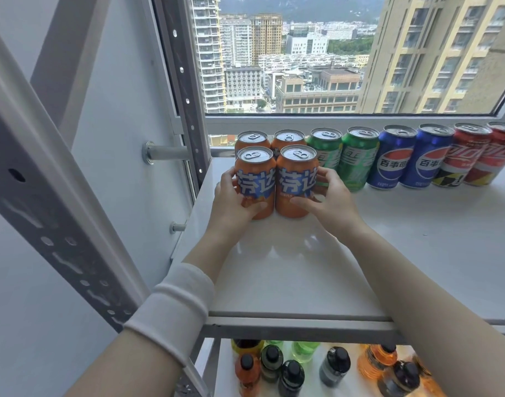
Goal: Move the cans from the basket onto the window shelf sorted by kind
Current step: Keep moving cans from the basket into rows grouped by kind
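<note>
- left hand point(234, 199) wraps the front-left orange can point(255, 173), thumb across the label. right hand point(328, 202) holds the front-right orange can point(295, 173) the same way.
- both cans stand upright on the window shelf point(302, 267), touching side by side near its back-left corner.
- back orange cans point(252, 138), two of them, sit right behind at the back edge. can't tell if the front pair touches them.
- step, as i read it: squaring up the orange block. push low on the bodies, not at the rims, so they slide rather than tip. move both together so the seam stays closed, and stop short of the green cans point(358, 156) just to the right.
- release straight outward with no twist; the labels already face front.
- the rest of the row runs along the back edge to the right: green, then blue cans point(394, 156), then red cans point(466, 156), two each. the last red is cut by the frame.
- basket not in view, so can't judge what's left.
- cans: thin metal cylinders with necked tops, bare silver lids with pull tabs and glossy print. they probably dent under a hard squeeze, so a light grip will do.
- shelf: white, smooth, reflective. expect low friction, so a nudge may carry further than intended.
- capped bottles point(334, 365) stand on a lower shelf under the front edge.
</note>
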`<state>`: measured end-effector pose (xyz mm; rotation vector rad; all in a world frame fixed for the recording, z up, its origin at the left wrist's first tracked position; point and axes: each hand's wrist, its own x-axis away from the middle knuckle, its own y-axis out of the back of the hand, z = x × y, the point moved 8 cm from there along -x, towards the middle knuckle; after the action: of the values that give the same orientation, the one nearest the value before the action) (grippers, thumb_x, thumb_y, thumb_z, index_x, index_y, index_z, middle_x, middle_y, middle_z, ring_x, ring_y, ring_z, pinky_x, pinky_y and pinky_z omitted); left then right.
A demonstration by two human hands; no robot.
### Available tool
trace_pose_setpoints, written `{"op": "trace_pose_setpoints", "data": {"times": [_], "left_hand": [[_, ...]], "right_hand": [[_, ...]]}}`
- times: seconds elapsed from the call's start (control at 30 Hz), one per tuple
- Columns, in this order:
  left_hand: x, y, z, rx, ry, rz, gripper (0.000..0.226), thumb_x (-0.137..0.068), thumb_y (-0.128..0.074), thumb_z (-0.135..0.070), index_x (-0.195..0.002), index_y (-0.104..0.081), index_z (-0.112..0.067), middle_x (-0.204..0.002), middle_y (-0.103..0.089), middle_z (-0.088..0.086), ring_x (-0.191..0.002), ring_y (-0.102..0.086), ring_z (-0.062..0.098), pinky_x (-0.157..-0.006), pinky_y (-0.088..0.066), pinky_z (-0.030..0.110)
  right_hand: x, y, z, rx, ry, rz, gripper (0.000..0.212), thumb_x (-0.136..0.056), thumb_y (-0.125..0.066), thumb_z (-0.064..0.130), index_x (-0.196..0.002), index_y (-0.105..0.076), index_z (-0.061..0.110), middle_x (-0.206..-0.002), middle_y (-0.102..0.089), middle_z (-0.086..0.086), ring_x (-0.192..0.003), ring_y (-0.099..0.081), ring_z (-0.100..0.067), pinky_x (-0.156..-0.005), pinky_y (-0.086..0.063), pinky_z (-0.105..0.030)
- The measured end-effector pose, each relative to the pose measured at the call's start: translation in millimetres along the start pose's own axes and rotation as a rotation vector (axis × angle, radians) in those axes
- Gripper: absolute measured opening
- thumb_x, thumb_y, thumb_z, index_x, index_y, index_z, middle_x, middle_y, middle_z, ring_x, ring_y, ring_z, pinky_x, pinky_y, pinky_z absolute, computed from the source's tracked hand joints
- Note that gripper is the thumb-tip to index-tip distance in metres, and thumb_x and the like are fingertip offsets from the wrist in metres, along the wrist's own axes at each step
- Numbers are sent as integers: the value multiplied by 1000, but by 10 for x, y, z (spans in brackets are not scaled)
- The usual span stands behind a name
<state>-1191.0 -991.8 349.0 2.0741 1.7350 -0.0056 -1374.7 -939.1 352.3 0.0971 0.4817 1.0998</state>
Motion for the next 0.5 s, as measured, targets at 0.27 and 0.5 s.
{"op": "trace_pose_setpoints", "data": {"times": [0.27, 0.5], "left_hand": [[-10, -17, 65, -5, 11, -1, 83, -68, -79, -13, -135, -31, -20, -134, -42, 6, -119, -43, 14, -102, -42, 37], [-44, -30, 83, -28, 8, -65, 81, -65, -81, -14, -131, -33, -19, -129, -42, 5, -122, -43, 22, -101, -42, 43]], "right_hand": [[14, -10, 34, -16, -13, 31, 69, -70, -78, 6, -129, -42, 6, -112, -52, 2, -104, -54, -14, -84, -46, -19], [13, 1, 24, -28, -18, -6, 68, -69, -79, 4, -126, -44, 4, -110, -52, 0, -98, -52, -10, -72, -47, -6]]}}
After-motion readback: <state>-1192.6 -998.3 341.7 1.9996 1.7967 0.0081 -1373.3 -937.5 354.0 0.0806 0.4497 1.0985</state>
